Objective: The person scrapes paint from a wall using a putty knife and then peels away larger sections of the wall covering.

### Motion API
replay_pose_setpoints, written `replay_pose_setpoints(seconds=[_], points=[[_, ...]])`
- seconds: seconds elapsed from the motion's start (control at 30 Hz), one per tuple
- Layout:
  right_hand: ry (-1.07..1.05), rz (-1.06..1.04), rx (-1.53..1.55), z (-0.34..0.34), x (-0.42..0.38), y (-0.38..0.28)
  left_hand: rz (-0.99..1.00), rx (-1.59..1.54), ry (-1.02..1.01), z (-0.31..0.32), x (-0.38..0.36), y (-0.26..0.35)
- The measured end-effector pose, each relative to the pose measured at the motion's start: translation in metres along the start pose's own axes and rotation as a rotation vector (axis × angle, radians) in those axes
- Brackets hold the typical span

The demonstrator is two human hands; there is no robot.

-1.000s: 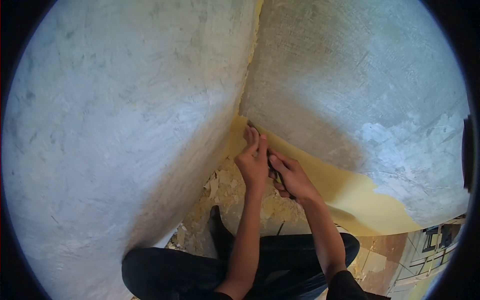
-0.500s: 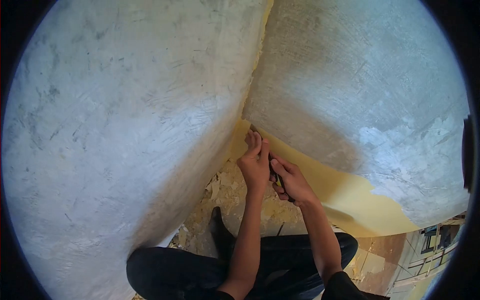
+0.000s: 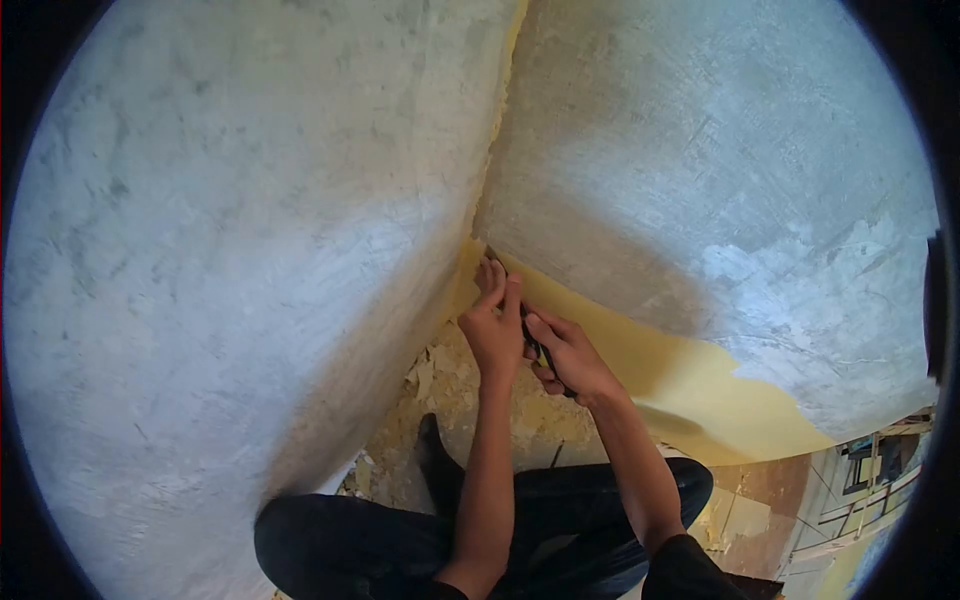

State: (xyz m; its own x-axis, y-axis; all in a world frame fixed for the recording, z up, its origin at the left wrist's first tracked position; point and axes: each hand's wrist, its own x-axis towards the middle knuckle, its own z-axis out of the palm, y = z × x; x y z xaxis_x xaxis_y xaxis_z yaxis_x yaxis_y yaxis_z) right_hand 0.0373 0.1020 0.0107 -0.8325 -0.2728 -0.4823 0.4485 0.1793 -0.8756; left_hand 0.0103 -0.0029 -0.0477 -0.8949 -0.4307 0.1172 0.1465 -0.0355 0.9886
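Note:
My right hand (image 3: 573, 358) is wrapped round the black handle of a scraper (image 3: 546, 357), which has a little yellow on it. Farther up the tool, my left hand (image 3: 492, 325) has its fingers bent and pressed against the front part. The scraper's dark tip shows just past my left fingertips, low in the corner where two walls meet. It lies against a yellow strip of wall covering (image 3: 640, 352) at the foot of the right wall. My left fingers hide most of the blade.
Bare grey plaster covers the left wall (image 3: 230, 260) and the right wall (image 3: 640, 130). Torn scraps (image 3: 428, 372) litter the floor between the walls. My bent knees (image 3: 350, 540) are close below my hands. A wooden frame (image 3: 870, 510) stands at the far right.
The whole view has shifted slightly, so walls and hands appear a little farther left. Both hands keep the same hold on the scraper, its tip still at the corner.

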Motion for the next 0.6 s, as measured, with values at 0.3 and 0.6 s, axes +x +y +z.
replay_pose_setpoints(seconds=[0.3, 0.6], points=[[-0.068, -0.04, 0.014, -0.004, 0.007, 0.006, 0.062, -0.015, 0.111, 0.007, 0.0, -0.009], [0.068, -0.087, 0.038, -0.055, -0.057, 0.043, 0.182, -0.089, 0.039, 0.055, -0.064, 0.006]])
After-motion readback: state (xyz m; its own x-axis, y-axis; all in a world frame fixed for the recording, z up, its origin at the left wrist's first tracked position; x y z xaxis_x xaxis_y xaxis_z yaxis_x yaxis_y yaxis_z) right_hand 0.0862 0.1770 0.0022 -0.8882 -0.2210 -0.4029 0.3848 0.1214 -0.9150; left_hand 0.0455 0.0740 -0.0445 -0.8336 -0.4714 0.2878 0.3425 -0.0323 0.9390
